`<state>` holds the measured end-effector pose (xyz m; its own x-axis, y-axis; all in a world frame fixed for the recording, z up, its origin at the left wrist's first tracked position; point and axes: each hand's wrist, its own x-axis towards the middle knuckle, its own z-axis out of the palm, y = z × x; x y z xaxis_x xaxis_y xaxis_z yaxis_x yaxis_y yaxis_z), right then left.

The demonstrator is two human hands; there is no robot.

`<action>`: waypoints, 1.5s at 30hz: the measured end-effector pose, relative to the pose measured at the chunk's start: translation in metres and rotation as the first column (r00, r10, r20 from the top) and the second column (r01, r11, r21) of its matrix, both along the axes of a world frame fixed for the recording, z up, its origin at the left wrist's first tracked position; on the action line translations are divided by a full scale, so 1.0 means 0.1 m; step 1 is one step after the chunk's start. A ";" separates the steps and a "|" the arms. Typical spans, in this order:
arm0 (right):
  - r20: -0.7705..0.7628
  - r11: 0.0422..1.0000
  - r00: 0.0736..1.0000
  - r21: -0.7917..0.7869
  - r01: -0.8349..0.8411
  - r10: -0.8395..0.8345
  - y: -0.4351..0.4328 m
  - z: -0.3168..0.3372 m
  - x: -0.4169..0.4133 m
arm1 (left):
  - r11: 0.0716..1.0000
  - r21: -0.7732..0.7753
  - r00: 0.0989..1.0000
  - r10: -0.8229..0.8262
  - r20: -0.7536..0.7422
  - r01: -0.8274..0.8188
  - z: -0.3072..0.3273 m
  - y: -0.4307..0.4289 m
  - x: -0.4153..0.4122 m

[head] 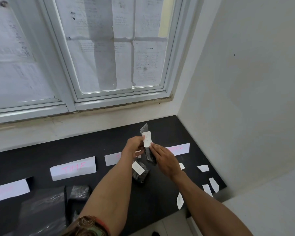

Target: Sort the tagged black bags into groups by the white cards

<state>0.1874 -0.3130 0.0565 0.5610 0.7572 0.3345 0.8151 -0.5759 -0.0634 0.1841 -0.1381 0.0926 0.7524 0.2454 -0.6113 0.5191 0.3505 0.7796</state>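
A black bag (147, 153) with a white tag (147, 139) is held up above the black table (109, 142). My left hand (134, 146) pinches the tag's left edge. My right hand (163, 159) pinches the tag's lower right corner with the bag beside its fingers. Under my hands lies another tagged black bag (140, 172). White cards with pink writing stand in a row: one at far left (8, 189), one reading "TIME" (73, 167), one partly behind my left arm (111, 159), one at right (179, 149).
More black bags (79, 191) and a shiny black stack (43, 210) lie at front left. Several loose white tags (209, 184) are scattered near the table's right edge. A window sill and wall bound the table at the back and right.
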 end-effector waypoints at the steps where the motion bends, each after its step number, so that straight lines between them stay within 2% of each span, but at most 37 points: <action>1: 0.029 1.000 0.999 -0.005 -0.020 0.020 0.02 0.01 -0.02 | 1.000 -0.010 1.000 0.022 -0.006 -0.022 0.00 0.02 -0.02; 3: 0.091 0.998 0.994 -0.021 -0.059 0.060 0.05 0.01 -0.03 | 0.998 -0.015 0.998 0.054 -0.015 -0.054 -0.01 0.04 -0.02; 6: 0.130 0.997 0.988 0.005 -0.083 0.081 0.10 0.03 -0.05 | 0.998 0.058 0.999 0.034 -0.006 -0.034 -0.03 0.10 -0.04; 9: 0.085 0.995 0.996 0.097 -0.010 0.002 0.19 0.08 -0.04 | 0.996 0.081 0.999 -0.036 0.034 0.033 0.01 0.12 -0.10; 11: 0.057 0.993 0.997 0.105 0.050 -0.056 0.25 0.10 0.00 | 0.995 0.054 0.996 -0.085 0.037 0.083 0.03 0.14 -0.12; 16: 0.017 0.989 0.989 0.000 0.147 -0.147 0.28 0.14 0.10 | 0.968 -0.059 0.970 -0.241 0.030 0.242 0.11 0.19 -0.17; 22: -0.018 0.979 0.979 -0.003 0.205 -0.205 0.31 0.18 0.15 | 0.947 -0.109 0.953 -0.301 0.021 0.302 0.10 0.22 -0.23; 27: -0.193 0.981 0.967 0.068 0.184 -0.168 0.34 0.12 0.07 | 0.960 -0.115 0.967 -0.252 0.041 0.255 0.12 0.23 -0.23; 31: -0.246 0.972 0.957 0.138 0.189 -0.151 0.39 0.09 -0.03 | 0.983 -0.128 0.990 -0.128 0.064 0.135 0.13 0.20 -0.21; 36: -0.166 0.972 0.976 0.163 0.171 -0.144 0.42 0.15 -0.14 | 0.990 -0.144 0.999 0.001 0.053 0.007 0.12 0.18 -0.19; 40: -0.099 0.986 0.982 0.024 0.166 -0.163 0.40 0.12 -0.14 | 0.983 -0.175 0.999 0.050 0.018 -0.047 0.08 0.19 -0.20; 45: -0.035 0.987 0.986 0.008 0.163 -0.162 0.40 0.09 -0.15 | 0.977 -0.181 0.994 0.111 -0.005 -0.110 0.04 0.18 -0.20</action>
<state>0.1727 -0.2731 0.0653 0.6877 0.6513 0.3207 0.7079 -0.6997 -0.0968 0.1639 -0.1197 0.0969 0.7304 0.2131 -0.6490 0.4653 0.5403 0.7011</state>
